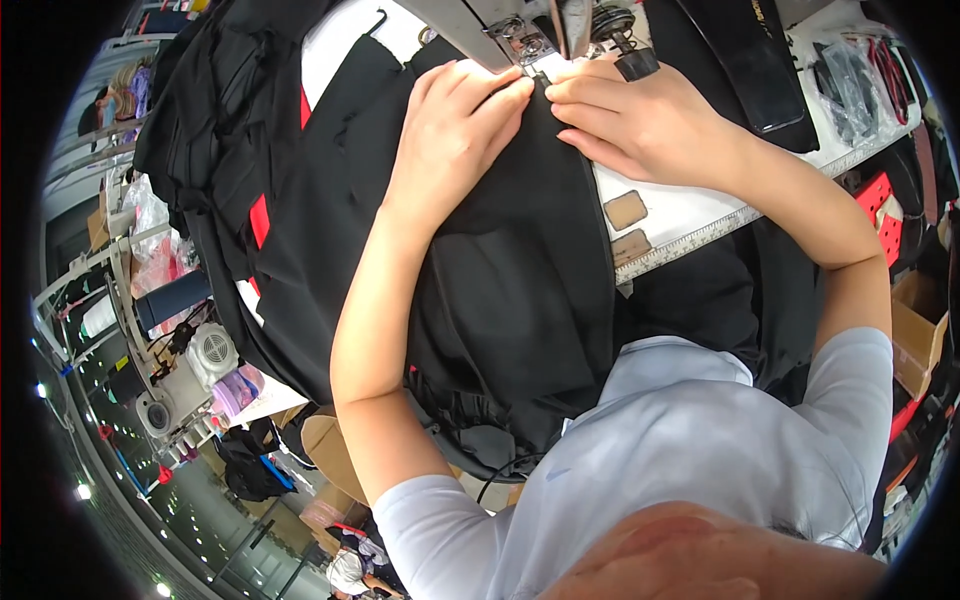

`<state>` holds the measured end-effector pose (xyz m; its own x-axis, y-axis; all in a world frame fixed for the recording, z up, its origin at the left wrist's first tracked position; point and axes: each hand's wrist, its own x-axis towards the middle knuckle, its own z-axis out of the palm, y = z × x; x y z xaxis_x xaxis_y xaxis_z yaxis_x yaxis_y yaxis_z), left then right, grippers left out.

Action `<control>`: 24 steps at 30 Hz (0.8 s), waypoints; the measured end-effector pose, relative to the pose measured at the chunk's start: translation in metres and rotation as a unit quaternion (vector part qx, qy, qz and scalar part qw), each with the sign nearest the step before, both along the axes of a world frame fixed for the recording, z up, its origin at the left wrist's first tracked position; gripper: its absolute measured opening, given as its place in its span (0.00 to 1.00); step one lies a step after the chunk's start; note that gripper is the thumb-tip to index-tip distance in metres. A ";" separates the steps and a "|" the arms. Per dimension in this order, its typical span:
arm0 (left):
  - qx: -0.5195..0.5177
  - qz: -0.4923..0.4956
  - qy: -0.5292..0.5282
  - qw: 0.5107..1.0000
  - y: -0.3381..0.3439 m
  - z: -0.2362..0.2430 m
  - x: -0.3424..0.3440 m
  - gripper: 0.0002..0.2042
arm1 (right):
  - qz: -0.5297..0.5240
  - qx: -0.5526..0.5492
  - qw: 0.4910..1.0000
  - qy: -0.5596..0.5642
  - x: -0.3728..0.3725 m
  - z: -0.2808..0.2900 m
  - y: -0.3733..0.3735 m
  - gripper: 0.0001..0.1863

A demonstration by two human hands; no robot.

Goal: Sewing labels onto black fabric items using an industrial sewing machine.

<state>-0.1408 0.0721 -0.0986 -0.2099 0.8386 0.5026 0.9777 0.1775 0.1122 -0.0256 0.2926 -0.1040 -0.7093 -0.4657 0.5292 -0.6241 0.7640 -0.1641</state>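
A large piece of black fabric [520, 290] spreads over the white sewing table and hangs down toward my lap. Its edge runs up under the needle area of a sewing machine [530, 40] at the top. Left of the needle, my left hand [455, 135] is closed, thumb and forefinger pinching the fabric just in front of the presser foot. My right hand [640, 120] pinches the fabric edge from the other side, its fingertips close to the left ones. The exact grip under the fingertips is partly hidden.
A ruler strip [690, 238] edges the white table. At the right lie a black machine part [755, 70] and a tray with clear plastic bags [850, 95]. More black cloth [200, 130] is heaped at the left. Another sewing machine's motor [212, 350] stands farther left.
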 end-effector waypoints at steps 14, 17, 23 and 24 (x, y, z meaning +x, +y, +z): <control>0.033 0.010 -0.019 0.999 0.005 -0.003 -0.006 0.12 | -0.001 -0.037 0.999 0.012 -0.001 -0.001 0.001 0.10; 0.053 0.030 -0.023 0.998 0.007 -0.003 -0.011 0.09 | -0.006 -0.016 0.999 0.038 -0.007 0.003 0.002 0.09; 0.014 0.067 -0.082 0.994 -0.004 -0.010 0.009 0.19 | -0.018 -0.060 0.998 0.030 -0.004 -0.003 0.003 0.09; 0.016 0.065 -0.081 0.994 -0.005 -0.007 0.023 0.19 | -0.019 -0.059 0.998 0.031 -0.004 -0.002 0.005 0.09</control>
